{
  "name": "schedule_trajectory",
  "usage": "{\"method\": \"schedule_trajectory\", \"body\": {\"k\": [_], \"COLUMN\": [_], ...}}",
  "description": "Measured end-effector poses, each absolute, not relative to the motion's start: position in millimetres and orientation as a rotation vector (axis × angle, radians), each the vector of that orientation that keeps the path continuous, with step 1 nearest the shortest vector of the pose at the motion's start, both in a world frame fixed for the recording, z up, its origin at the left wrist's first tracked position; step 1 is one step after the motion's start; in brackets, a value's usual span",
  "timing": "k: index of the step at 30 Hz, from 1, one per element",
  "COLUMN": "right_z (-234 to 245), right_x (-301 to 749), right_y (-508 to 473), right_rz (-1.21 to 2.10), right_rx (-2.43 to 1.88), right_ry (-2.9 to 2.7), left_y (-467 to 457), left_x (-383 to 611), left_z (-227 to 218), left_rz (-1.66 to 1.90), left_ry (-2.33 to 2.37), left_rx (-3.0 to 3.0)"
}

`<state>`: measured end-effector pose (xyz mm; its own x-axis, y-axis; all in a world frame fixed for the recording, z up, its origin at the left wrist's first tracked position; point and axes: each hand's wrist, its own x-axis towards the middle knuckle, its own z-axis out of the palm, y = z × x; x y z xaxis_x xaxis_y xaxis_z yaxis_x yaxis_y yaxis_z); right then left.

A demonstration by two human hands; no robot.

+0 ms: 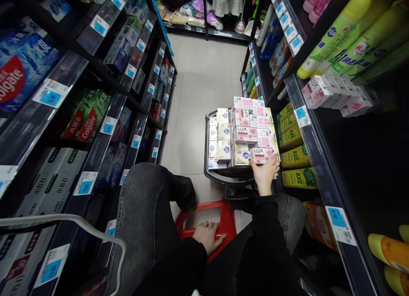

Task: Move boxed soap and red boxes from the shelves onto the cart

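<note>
My right hand (266,172) is closed around the ends of a pink-and-white LUX soap box (262,155), thumb on the left and fingers on the right. This box lies at the near right of a stack of soap boxes (244,134) in a black basket (214,175). White-and-yellow soap boxes (223,137) fill the basket's left side. Between my knees, my left hand (208,237) rests on a red plastic stool (225,210), its fingers bent over a bar; the fingertips are partly hidden.
Toothpaste boxes (87,121) line the left shelves. On the right shelf are several LUX boxes (319,92) beside yellow-green bottles (343,31), with AXE bottles (295,157) lower down. A pale cable (76,219) crosses at lower left. Tiled floor (198,82) runs to a rear shelf.
</note>
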<state>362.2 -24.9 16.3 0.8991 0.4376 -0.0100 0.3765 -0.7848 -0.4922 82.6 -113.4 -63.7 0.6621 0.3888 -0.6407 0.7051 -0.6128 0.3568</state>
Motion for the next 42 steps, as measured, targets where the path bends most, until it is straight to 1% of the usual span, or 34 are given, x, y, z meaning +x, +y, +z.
{"method": "schedule_trajectory", "body": {"k": [9,17,35,37,39,42], "right_z": [19,16,16,20,32,67], "right_x": [365,365,362,357,355,367], "right_y": [-26,-26,-25,-27,-31,-36], "right_rz": [0.215,0.191,0.209,0.165,0.038,-0.180], "right_rx": [-2.558,-2.564,-2.592,-2.606,-2.565,-2.376], "right_ry": [-0.590,-0.596,-0.610,-0.630,-0.725,-0.911], "left_y": [-114,-114,-112,-111,-111,-109], "left_x": [82,82,83,83,83,82], "left_z": [-66,-66,-59,-59,-60,-62], "left_rz": [-0.663,-0.645,-0.714,-0.705,-0.704,-0.715], "left_ry": [0.848,0.858,0.858,0.848,0.841,0.856], "left_rx": [2.284,2.290,2.265,2.261,2.250,2.239]}}
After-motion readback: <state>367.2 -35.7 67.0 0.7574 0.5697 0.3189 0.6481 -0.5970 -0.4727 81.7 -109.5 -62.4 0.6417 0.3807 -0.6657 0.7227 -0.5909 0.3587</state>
